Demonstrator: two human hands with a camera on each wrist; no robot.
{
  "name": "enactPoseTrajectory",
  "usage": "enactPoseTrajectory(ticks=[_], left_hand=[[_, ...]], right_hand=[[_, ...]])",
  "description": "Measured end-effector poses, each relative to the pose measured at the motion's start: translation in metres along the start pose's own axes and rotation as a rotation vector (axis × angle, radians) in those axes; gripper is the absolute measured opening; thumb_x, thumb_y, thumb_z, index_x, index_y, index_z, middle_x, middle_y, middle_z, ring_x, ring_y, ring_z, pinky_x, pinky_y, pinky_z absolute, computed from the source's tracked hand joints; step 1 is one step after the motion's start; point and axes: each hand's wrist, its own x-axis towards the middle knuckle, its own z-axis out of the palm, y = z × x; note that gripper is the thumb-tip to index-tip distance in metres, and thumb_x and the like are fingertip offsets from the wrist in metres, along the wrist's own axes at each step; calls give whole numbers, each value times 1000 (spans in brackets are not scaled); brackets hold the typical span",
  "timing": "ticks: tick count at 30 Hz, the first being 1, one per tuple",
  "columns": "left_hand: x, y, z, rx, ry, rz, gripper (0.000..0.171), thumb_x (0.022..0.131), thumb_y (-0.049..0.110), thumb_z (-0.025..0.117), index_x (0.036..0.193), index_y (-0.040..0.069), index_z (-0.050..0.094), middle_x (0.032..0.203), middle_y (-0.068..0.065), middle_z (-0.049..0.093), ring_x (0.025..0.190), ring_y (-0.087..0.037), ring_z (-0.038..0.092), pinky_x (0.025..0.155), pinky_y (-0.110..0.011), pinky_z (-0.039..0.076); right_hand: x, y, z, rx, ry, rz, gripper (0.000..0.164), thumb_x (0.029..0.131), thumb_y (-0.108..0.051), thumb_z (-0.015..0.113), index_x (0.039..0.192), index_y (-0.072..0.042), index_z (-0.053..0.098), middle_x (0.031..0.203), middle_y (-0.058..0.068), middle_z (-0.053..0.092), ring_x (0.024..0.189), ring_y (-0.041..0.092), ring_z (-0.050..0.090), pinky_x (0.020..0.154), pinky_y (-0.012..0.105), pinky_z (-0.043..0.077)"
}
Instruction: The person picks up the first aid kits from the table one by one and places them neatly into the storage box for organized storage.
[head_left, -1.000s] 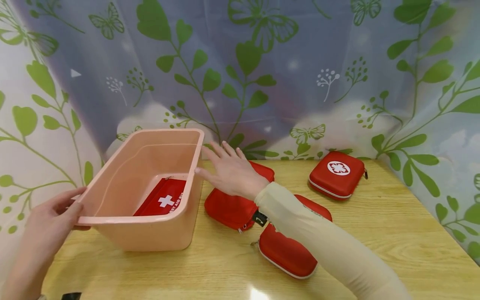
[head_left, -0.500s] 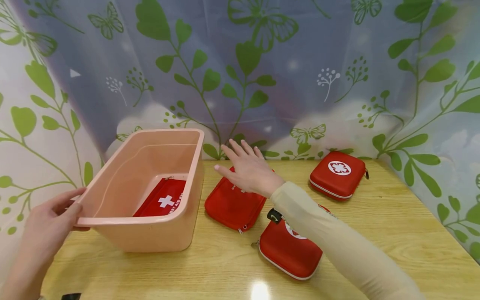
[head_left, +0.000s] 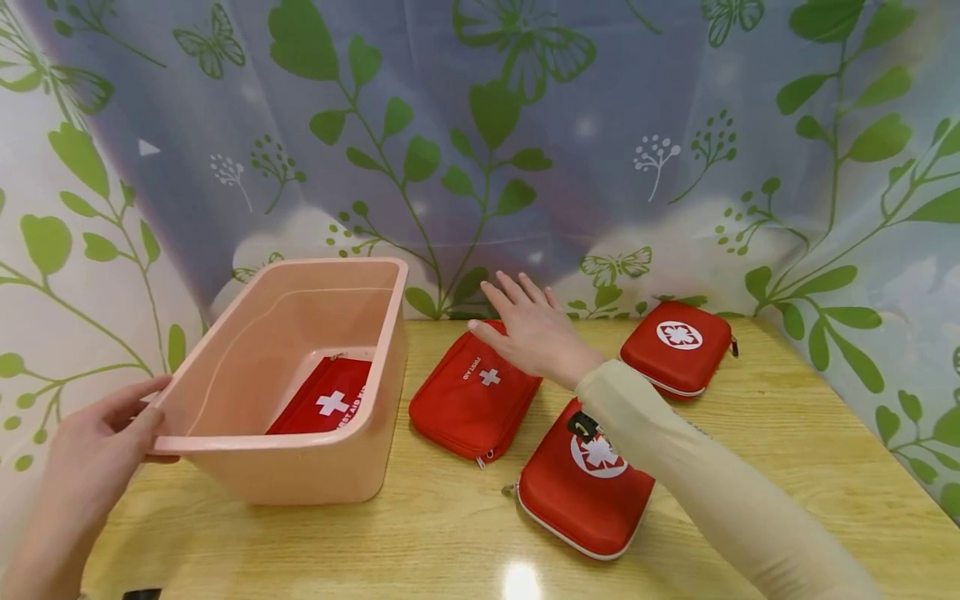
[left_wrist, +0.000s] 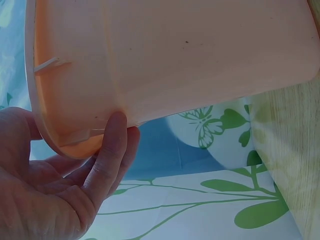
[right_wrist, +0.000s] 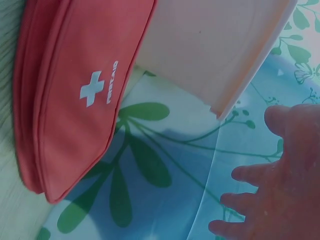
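My left hand (head_left: 97, 442) grips the near left corner of a pink plastic tub (head_left: 300, 467), fingers under its rim and thumb on top; the left wrist view shows fingers (left_wrist: 107, 160) curled against the tub's outer wall. Inside the tub lies a flat red first aid pouch (head_left: 330, 398) with a white cross. My right hand (head_left: 536, 333) hovers with spread fingers and holds nothing. Below and left of it, a red zip first aid bag (head_left: 465, 400) lies on the table. Under the right sleeve sits a red hard first aid case (head_left: 577, 500), partly covered by the forearm.
Another red case (head_left: 667, 354) with a white round emblem lies at the back right of the wooden table (head_left: 810, 450). Behind the table hangs a curtain (head_left: 585, 167) printed with leaves and butterflies.
My right hand has moved right, away from the tub's rim and across the red bag, uncovering the bag's white cross. The left hand and the tub have stayed put.
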Motion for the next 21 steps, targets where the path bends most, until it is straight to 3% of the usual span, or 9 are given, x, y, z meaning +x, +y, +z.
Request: enactPoseTrajectory(ticks=[10, 21], left_hand=[[-1, -3, -1, -48, 2, 11, 39, 99, 7, 54, 137, 13, 59, 79, 12, 64, 61, -6, 64, 53, -23, 59], [2, -7, -3, -26, -4, 24, 43, 99, 10, 53, 141, 2, 53, 80, 13, 65, 61, -8, 66, 53, -23, 59]], right_hand=[[-6, 24, -5, 2, -2, 35, 73, 101, -59, 36, 159, -19, 17, 164, 7, 7, 149, 33, 1, 120, 58, 5], [-18, 51, -8, -12, 8, 63, 73, 102, -57, 36, 159, -16, 18, 164, 10, 8, 148, 37, 0, 119, 61, 5]])
